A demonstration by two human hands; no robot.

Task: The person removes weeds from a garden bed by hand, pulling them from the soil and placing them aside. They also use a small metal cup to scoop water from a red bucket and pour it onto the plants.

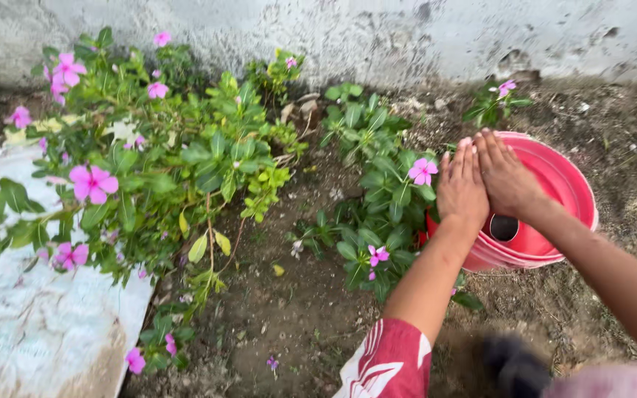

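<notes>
Garden bed, soil strip along wall – items:

1. Left hand (461, 184) – flat, fingers straight and together, palm down, gripping nothing; hovers at near-left rim of bucket, side by side w/ right hand, edges touching
2. Right hand (505, 175) – same: open, flat, empty; over bucket mouth, prob. held there so whatever drips or falls lands inside
3. Bucket (565, 184) – red plastic, round, smooth, tilted toward the person; dark round spot inside, can't tell what it is. Sits on bare soil at right side of bed, just beside the flowering plant
4. Flowering plant (381, 184) – glossy oval green leaves, pink five-petal blooms; middle of bed
5. Larger bush (149, 162) – same kind, left side of bed, leans over sack
6. Sack (38, 324) – pale woven sheet, soiled, bottom-left corner
7. Wall (377, 29) – rough, whitish, stained; top edge
8. Sleeve (388, 365) – red w/ white print, left arm
</notes>
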